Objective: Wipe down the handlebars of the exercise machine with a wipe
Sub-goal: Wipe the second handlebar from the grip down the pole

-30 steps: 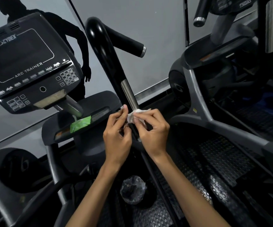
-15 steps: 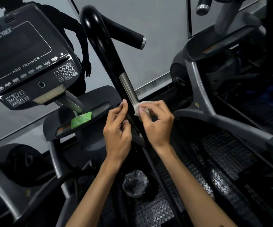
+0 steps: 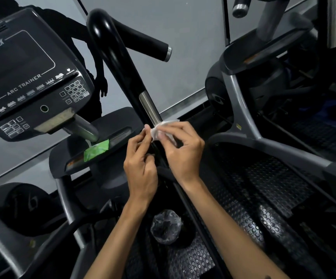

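Grey gym wall, both hands [image 3: 163, 156] pinching white wipe [image 3: 159, 130] against black handlebar [image 3: 120, 71]

Two hands [image 3: 143, 168], one wipe [image 3: 159, 131]

handlebar [image 3: 120, 63] lower stretch hidden behind hands [image 3: 163, 156].

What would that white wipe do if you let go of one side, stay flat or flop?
It would probably flop. The wipe already looks crumpled and folded between the right hand and the left hand, so it seems soft and thin. It likely weighs very little, since fingertips alone hold it beside the handlebar.
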### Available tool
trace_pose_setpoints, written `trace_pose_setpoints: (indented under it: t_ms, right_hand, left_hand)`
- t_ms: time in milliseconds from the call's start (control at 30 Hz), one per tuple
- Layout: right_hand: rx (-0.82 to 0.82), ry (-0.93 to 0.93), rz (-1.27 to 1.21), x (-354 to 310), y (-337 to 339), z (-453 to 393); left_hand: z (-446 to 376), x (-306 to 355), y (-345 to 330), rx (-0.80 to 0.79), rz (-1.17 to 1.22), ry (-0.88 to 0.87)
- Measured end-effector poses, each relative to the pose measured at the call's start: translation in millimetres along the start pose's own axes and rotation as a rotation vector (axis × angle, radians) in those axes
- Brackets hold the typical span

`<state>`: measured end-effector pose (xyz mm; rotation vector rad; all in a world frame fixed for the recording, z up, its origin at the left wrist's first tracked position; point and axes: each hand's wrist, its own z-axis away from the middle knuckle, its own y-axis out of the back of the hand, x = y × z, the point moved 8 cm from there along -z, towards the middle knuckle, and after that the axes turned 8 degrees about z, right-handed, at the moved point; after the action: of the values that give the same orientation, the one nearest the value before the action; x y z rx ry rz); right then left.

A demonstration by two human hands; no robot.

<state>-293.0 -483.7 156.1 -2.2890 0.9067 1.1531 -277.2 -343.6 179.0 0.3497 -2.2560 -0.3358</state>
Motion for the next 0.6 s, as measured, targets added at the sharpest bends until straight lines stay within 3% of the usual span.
trace_pose_setpoints:
  t_ms: [100,267,467,600]
  right_hand:
    - [-0.044,0.005,0.036,1.0,0.0,16.2]
    - [0.018,-0.192,-0.073,20.2,5.6,3.9]
    - [0.006,0.035,0.059,2.2,1.2,16.1]
    - [0.039,-0.084,0.032,26.3,13.1,18.4]
  left_hand:
    - [0.0,-0.1,1.7,-0.019,-0.009,-0.002]
    - [1.2,3.4,0.4,-0.015,-0.020,-0.008]
    - [-0.2,0.2,2.2,-0.011,-0.006,-0.016]
    - [0.4,-0.4,0.8,0.010,-0.032,-0.022]
